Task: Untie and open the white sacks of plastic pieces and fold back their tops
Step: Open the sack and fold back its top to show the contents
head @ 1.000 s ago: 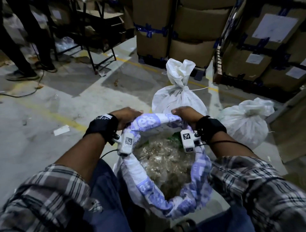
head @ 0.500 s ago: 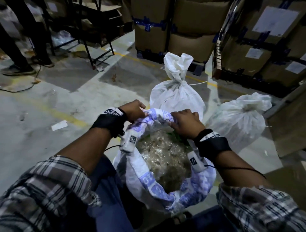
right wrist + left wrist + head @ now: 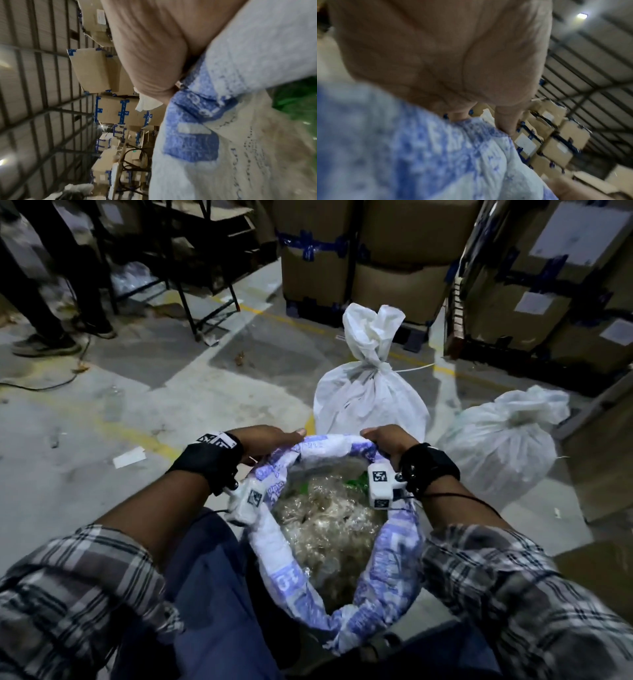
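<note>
An open white sack with blue print [image 3: 284, 580] stands between my knees, its top rolled outward into a thick rim. Clear plastic pieces [image 3: 325, 529] and a bit of green fill it. My left hand [image 3: 270, 440] grips the far left of the rim [image 3: 471, 148], thumb lying along the top. My right hand [image 3: 387, 440] grips the far right of the rim [image 3: 197, 121], fingers curled over the edge. Behind it stands a tied white sack [image 3: 370, 395], knotted at the neck. Another tied white sack [image 3: 500, 446] lies to the right.
Stacked cardboard boxes with blue tape [image 3: 387, 258] line the back and the right [image 3: 561, 285]. A metal rack [image 3: 191, 268] stands at the back left. Someone's legs and shoes [image 3: 44, 344] are at the far left, beside a cable. A paper scrap [image 3: 129, 457] lies on the concrete floor.
Both hands have slid apart along the far rim of the open sack, the right hand moving right from near the middle. The rolled top now sits wider.
</note>
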{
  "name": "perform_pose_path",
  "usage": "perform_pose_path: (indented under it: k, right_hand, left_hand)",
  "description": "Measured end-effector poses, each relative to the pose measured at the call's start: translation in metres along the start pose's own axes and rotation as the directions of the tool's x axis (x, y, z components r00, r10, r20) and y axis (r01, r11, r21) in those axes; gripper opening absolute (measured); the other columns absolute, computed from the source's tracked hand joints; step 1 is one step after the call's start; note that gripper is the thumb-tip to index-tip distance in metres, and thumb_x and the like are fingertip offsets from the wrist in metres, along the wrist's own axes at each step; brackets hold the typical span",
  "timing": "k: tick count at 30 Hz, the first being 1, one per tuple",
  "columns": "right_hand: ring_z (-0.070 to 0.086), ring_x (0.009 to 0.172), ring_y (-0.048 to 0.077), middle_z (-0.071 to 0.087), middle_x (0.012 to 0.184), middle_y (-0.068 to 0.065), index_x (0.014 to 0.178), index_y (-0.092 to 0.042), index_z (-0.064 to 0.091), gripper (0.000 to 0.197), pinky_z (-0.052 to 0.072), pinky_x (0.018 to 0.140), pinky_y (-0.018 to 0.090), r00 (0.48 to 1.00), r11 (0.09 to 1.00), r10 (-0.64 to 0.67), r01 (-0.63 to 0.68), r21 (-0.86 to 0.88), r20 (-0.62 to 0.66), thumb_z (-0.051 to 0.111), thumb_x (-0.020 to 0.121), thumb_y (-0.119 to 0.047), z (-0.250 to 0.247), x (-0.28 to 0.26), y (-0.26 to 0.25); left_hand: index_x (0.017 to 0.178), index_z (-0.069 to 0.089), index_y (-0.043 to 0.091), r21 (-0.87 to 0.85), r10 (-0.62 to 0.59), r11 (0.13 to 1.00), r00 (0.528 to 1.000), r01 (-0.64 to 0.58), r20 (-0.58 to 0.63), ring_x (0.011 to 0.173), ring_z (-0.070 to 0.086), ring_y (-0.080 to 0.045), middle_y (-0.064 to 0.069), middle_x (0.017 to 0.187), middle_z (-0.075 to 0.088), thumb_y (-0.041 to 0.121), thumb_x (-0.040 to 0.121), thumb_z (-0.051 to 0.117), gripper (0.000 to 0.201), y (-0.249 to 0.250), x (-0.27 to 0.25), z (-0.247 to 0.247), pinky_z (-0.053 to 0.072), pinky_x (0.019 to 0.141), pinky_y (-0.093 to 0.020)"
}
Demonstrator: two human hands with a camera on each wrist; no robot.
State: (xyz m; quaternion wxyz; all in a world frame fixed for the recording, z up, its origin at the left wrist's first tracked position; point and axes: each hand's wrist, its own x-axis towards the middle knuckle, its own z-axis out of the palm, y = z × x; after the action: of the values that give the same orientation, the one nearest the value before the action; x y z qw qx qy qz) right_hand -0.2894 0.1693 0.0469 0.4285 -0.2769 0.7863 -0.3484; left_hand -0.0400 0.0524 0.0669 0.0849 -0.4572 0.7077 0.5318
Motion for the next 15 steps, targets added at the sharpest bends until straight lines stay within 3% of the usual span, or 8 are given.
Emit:
perform_pose_path:
  k: [2,4,5,6,8,9,12,15]
  right_hand:
    - [0.053,0.063,0.006,0.057,0.045,-0.026,0.075,-0.03,0.053,0.029,0.045,0.069,0.023,0.995,0.981,-0.083,0.072,-0.178,-0.054,0.053,0.101,-0.017,0.002,-0.002,0.0]
    - [0.055,0.065,0.015,0.061,0.048,-0.012,0.073,-0.019,0.06,0.027,0.047,0.075,0.029,0.976,0.968,-0.166,0.134,-0.212,-0.141,0.054,0.098,-0.021,0.002,-0.005,0.003]
    - [0.061,0.074,0.024,0.066,0.062,-0.002,0.08,-0.011,0.065,0.026,0.05,0.081,0.032,0.959,0.951,-0.204,0.146,-0.272,-0.198,0.055,0.096,-0.028,0.001,-0.009,0.005]
    - [0.063,0.092,0.031,0.069,0.086,0.008,0.095,-0.009,0.067,0.031,0.049,0.092,0.037,0.939,0.924,-0.219,0.113,-0.365,-0.265,0.057,0.093,-0.038,-0.001,-0.012,0.007]
    - [0.05,0.126,0.037,0.058,0.126,0.016,0.124,-0.014,0.058,0.054,0.039,0.107,0.047,0.907,0.848,-0.175,-0.059,-0.527,-0.383,0.056,0.089,-0.055,-0.008,-0.025,0.014]
    - [0.047,0.129,0.039,0.055,0.133,0.019,0.129,-0.013,0.055,0.061,0.038,0.107,0.047,0.905,0.817,-0.15,-0.113,-0.566,-0.398,0.055,0.089,-0.059,-0.013,-0.031,0.018]
    - [0.056,0.12,0.04,0.059,0.129,0.029,0.122,0.005,0.059,0.067,0.042,0.087,0.034,0.957,0.732,-0.086,-0.128,-0.67,-0.278,0.054,0.094,-0.055,-0.025,-0.041,0.03]
    - [0.06,0.101,0.032,0.063,0.115,0.031,0.107,0.007,0.066,0.042,0.039,0.077,0.03,0.981,0.76,-0.062,-0.075,-0.646,-0.186,0.058,0.098,-0.033,-0.022,-0.044,0.038]
  left_hand:
    - [0.1,0.071,0.015,0.334,0.151,0.937,0.981,-0.103,-0.124,0.086,0.059,-0.022,-0.004,0.097,0.067,0.072,0.088,0.05,0.062,0.004,-0.001,-0.002,0.043,0.078,-0.03]
    - [0.096,0.076,0.017,0.422,0.231,0.894,0.962,-0.151,-0.145,0.081,0.059,-0.017,-0.002,0.088,0.069,0.059,0.09,0.059,0.046,0.005,-0.002,-0.005,0.043,0.077,-0.027]
    - [0.097,0.077,0.014,0.428,0.24,0.891,0.958,-0.152,-0.159,0.076,0.058,-0.016,-0.005,0.084,0.07,0.05,0.092,0.063,0.039,0.005,-0.001,-0.005,0.043,0.074,-0.025]
    - [0.099,0.077,0.011,0.422,0.238,0.895,0.954,-0.143,-0.181,0.069,0.057,-0.016,-0.007,0.079,0.07,0.042,0.093,0.065,0.033,0.005,0.0,-0.005,0.044,0.07,-0.025]
    - [0.103,0.073,0.009,0.339,0.198,0.933,0.959,-0.122,-0.201,0.056,0.052,-0.015,-0.005,0.068,0.063,0.029,0.094,0.066,0.023,0.008,0.001,-0.001,0.043,0.059,-0.024]
    - [0.106,0.068,0.01,0.242,0.16,0.964,0.965,-0.107,-0.21,0.054,0.05,-0.015,-0.003,0.066,0.059,0.026,0.095,0.066,0.019,0.009,0.002,0.001,0.043,0.056,-0.024]
    - [0.114,0.049,0.019,-0.064,0.038,0.996,0.974,-0.054,-0.222,0.054,0.045,-0.017,-0.004,0.068,0.052,0.02,0.099,0.06,0.02,0.011,0.002,0.007,0.043,0.054,-0.023]
    - [0.116,0.045,0.017,-0.29,-0.037,0.957,0.986,-0.011,-0.162,0.057,0.044,-0.018,-0.007,0.077,0.055,0.014,0.103,0.05,0.014,0.012,0.003,0.009,0.044,0.057,-0.022]
